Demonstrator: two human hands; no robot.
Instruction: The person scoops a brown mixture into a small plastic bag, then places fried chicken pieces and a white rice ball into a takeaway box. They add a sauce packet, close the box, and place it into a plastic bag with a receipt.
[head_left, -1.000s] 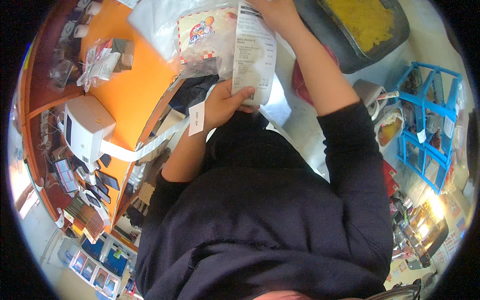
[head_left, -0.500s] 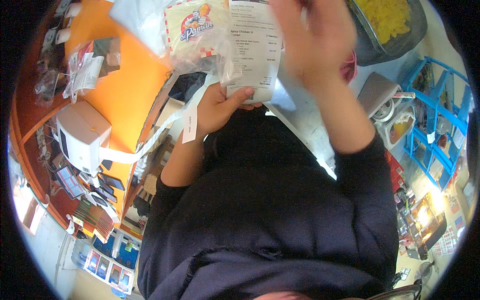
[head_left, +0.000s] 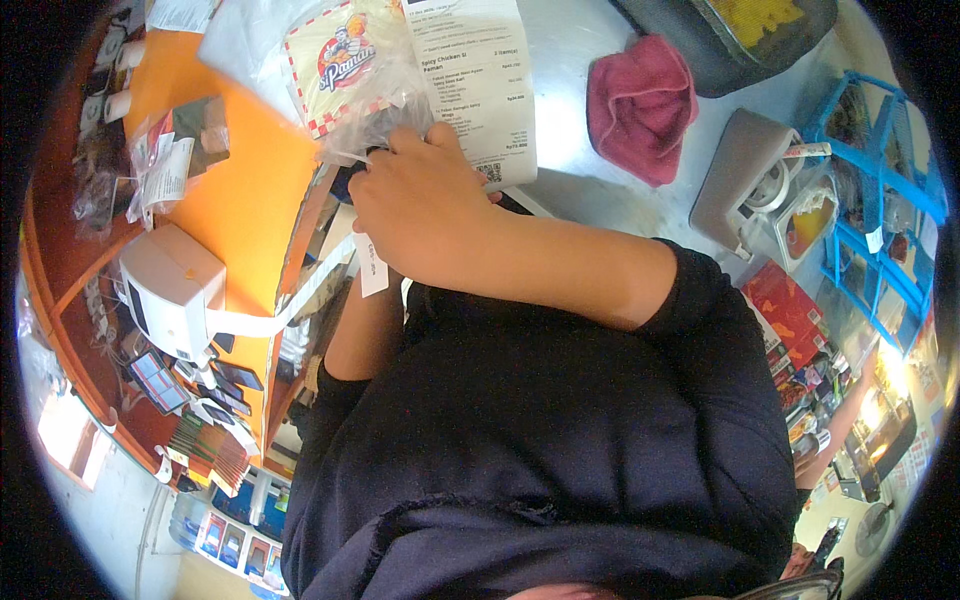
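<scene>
White box-shaped receipt printer [head_left: 170, 290], at nine o'clock on the orange counter [head_left: 245, 200], a paper strip trailing from it. Clear plastic bag holding a red-checked paper food wrapper [head_left: 345, 65], at eleven o'clock, on the counter's edge. Right hand [head_left: 425, 205], centre, reaching across the body, fingers curled onto the bag's lower edge and gripping it. Left hand: hidden beneath the right forearm; state cannot be told. Long white printed paper receipt [head_left: 480, 85], at twelve o'clock, touching the bag, just above the right hand. Crumpled pink cloth [head_left: 640, 105], at one o'clock, on grey steel surface [head_left: 585, 190].
</scene>
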